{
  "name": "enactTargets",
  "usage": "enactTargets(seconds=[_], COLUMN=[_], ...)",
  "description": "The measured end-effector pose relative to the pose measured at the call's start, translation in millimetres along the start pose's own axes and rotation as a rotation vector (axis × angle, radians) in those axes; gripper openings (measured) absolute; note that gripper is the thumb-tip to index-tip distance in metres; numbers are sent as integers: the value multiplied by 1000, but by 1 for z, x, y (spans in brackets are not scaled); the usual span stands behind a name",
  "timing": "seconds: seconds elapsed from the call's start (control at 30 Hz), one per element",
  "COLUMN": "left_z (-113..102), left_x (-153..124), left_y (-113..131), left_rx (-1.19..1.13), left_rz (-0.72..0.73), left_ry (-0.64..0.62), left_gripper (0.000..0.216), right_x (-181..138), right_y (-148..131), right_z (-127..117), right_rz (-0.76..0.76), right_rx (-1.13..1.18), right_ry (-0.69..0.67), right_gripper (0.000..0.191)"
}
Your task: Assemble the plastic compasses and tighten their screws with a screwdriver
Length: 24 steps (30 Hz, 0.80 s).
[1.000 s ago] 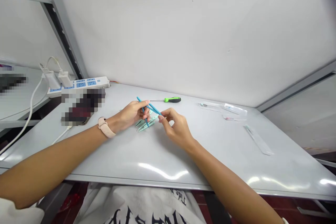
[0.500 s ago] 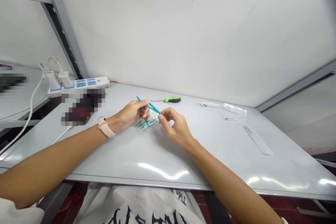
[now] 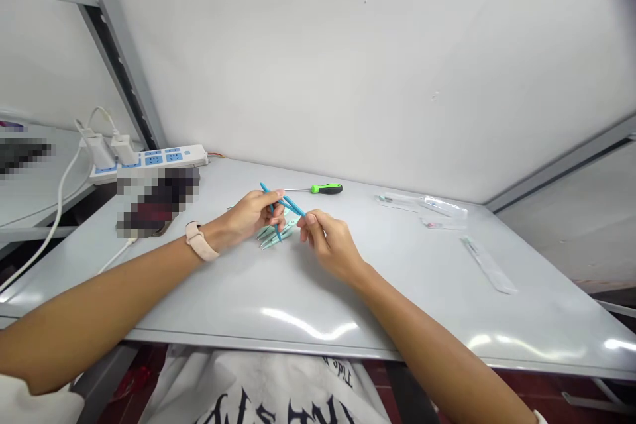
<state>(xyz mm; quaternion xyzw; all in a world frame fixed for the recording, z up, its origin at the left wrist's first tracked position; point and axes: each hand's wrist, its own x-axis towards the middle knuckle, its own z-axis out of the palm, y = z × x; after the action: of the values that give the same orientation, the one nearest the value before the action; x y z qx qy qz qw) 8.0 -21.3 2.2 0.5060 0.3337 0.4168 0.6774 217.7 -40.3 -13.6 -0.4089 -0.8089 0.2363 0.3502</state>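
Observation:
A blue drawing compass (image 3: 294,205) is held above the table between my two hands. Its two slim legs meet at the right, and a thin blue rod (image 3: 277,233) crosses their left end; how they join is hidden by fingers. My left hand (image 3: 256,212), with a pale watch band at its wrist, is closed around the crossing of legs and rod. Thumb and fingers of my right hand (image 3: 330,238) pinch the end where the legs meet. Just below, several mint-green compasses (image 3: 275,237) with metal tips lie on the table, partly covered by my left hand.
Behind my hands lies a green-and-black screwdriver (image 3: 326,189). Clear sleeves (image 3: 489,266) with small items lie at the right. A power strip (image 3: 173,157) with plugs and a blurred dark object (image 3: 159,205) with a white cable are at the left. A white wall (image 3: 348,79) rises behind the table.
My right hand's fingers have closed in more on the compass's right end, the thumb now lying over it. My left hand and the blue rod have barely moved.

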Motion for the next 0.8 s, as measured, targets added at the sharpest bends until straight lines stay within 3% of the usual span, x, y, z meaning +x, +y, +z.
enactTargets(seconds=[0.2, 0.33, 0.8], left_z=[1, 2, 4], left_x=[0, 0, -1], left_y=[0, 0, -1], left_rx=[-19, -9, 14], left_rz=[10, 7, 14], left_ry=[17, 26, 36], left_gripper=[47, 48, 49], right_x=[2, 1, 2], right_y=[-1, 4, 4], right_z=[-1, 2, -1], right_rz=[-10, -73, -15], right_rx=[38, 7, -14], right_ry=[122, 179, -1], right_gripper=[15, 12, 35])
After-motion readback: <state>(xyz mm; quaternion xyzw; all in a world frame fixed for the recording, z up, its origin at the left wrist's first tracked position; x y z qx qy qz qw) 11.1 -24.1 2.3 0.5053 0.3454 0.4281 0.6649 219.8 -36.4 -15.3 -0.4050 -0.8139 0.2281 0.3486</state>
